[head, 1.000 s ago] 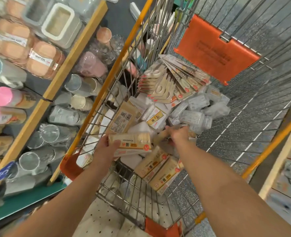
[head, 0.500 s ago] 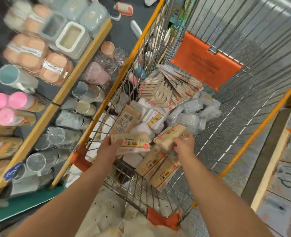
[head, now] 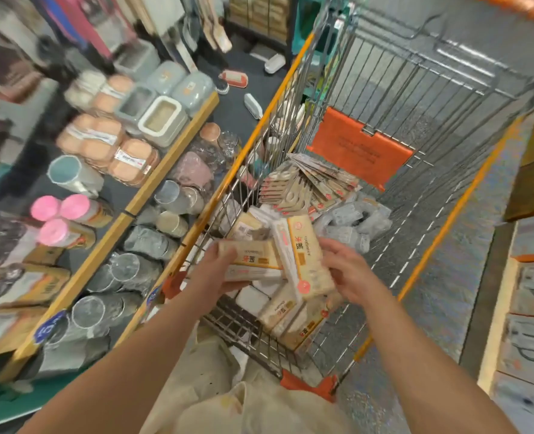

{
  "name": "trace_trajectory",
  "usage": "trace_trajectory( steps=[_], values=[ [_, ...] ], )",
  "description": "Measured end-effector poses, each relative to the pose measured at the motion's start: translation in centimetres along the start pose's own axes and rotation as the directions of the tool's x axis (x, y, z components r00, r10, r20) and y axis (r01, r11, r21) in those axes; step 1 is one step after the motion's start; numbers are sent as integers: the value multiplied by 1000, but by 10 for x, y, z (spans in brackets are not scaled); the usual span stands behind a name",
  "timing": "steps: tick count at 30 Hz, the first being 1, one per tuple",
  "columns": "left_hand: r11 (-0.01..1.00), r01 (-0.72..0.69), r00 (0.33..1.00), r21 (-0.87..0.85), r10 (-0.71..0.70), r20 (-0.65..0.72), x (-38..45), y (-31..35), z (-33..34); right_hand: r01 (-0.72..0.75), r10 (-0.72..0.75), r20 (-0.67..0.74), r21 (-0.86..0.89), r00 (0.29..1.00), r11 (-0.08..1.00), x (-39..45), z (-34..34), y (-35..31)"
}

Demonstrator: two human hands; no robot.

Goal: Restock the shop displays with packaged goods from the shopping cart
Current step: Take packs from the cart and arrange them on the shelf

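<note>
A wire shopping cart (head: 394, 98) with orange trim holds beige toothpick packs (head: 293, 321), fanned flat card packs (head: 309, 183) and clear plastic-wrapped items (head: 353, 220). My left hand (head: 215, 270) grips one beige toothpick pack (head: 250, 261) lying crosswise above the cart's near end. My right hand (head: 350, 270) holds a second toothpick pack (head: 303, 255) standing on end, right beside the first so the two touch.
A wood-edged display shelf (head: 152, 195) runs along the left, stocked with glass jars (head: 124, 270), pink-lidded bottles (head: 62, 211), orange lidded boxes (head: 112, 145) and grey containers. Brushes lie on the dark floor beyond. Shelves with boxed goods (head: 532, 333) stand at the right. A cloth bag (head: 228, 396) hangs near my body.
My right hand lifted a second toothpick pack out of the cart and brought it upright against the pack in my left hand. The view has tilted up and back.
</note>
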State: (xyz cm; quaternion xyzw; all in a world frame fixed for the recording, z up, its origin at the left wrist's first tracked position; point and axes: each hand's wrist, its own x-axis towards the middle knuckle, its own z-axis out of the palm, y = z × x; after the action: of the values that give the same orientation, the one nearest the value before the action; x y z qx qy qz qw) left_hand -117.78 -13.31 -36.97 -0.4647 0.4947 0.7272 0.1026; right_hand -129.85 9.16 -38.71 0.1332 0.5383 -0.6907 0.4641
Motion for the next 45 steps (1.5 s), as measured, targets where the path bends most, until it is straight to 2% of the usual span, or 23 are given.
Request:
trace_trajectory(
  steps=[2, 5, 11, 15, 20, 22, 26, 29, 33, 40, 45],
  values=[
    [998, -31, 999, 52, 29, 41, -7, 10, -4, 2, -4, -10, -166, 1000, 986, 2, 5, -16],
    [989, -83, 996, 120, 77, 54, -20, 19, -7, 30, -7, 59, -408, 998, 913, 3, 20, -38],
    [987, -106, 994, 124, 101, 43, -33, 22, -11, 170, -43, 204, -661, 978, 731, 6, 53, -52],
    [990, -84, 995, 111, 78, 62, -33, 21, -21, 224, -45, 269, -684, 962, 694, 11, 68, -48],
    [982, -11, 995, 188, -8, 98, -25, 14, -26, 306, -99, 312, -733, 945, 608, 22, 84, -33],
    [979, 25, 997, 201, -40, 73, -22, 7, -28, 270, -133, 243, -712, 961, 649, 30, 78, -20],
    [960, 100, 993, 263, -78, -93, -16, -11, -36, 50, -100, -75, -491, 992, 870, 45, 56, 7],
    [930, 130, 982, 344, -74, -172, -11, -16, -34, -59, -30, -195, -436, 980, 898, 68, 39, 22],
    [853, 154, 983, 499, -83, -162, 4, -16, -22, -158, 52, -235, -456, 971, 876, 108, 36, 31],
    [883, 211, 971, 420, -139, -196, 28, -28, -19, -159, 77, -158, -606, 984, 779, 208, 40, 48],
    [881, 261, 959, 396, -190, -209, 37, -34, -26, -190, 124, -145, -667, 982, 720, 231, 59, 42]
  ],
)
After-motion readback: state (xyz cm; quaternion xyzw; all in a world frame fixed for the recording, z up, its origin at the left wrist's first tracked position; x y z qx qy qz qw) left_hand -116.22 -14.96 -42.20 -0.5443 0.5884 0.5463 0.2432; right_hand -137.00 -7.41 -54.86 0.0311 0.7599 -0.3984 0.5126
